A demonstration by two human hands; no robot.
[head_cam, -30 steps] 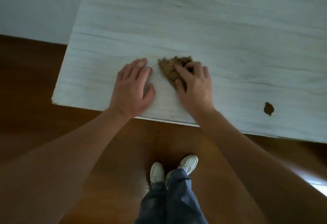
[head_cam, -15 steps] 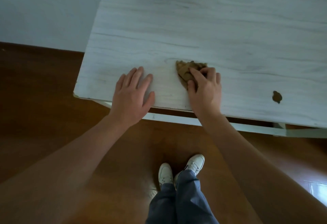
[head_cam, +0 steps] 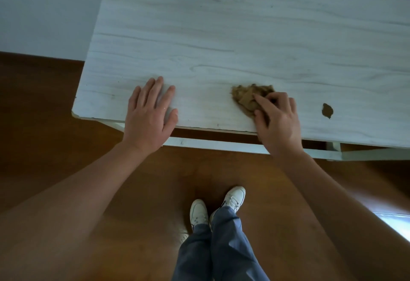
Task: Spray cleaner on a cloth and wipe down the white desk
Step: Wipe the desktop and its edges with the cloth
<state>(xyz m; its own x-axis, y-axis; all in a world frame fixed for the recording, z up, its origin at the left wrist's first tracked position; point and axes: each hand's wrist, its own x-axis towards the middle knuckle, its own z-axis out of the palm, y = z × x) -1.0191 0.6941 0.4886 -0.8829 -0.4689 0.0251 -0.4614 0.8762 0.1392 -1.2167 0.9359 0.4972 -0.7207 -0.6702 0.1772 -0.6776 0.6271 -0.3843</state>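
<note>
Brown cloth (head_cam: pixel 247 97) under right hand (head_cam: pixel 278 123)

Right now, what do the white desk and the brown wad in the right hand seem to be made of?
Desk: probably a matt wood-grain laminate or painted board; pale grey grain lines run across it, and its front edge looks chipped. Cloth: soft brown fabric, perhaps paper; it lies crumpled in loose folds. Which, I cannot tell.
</note>
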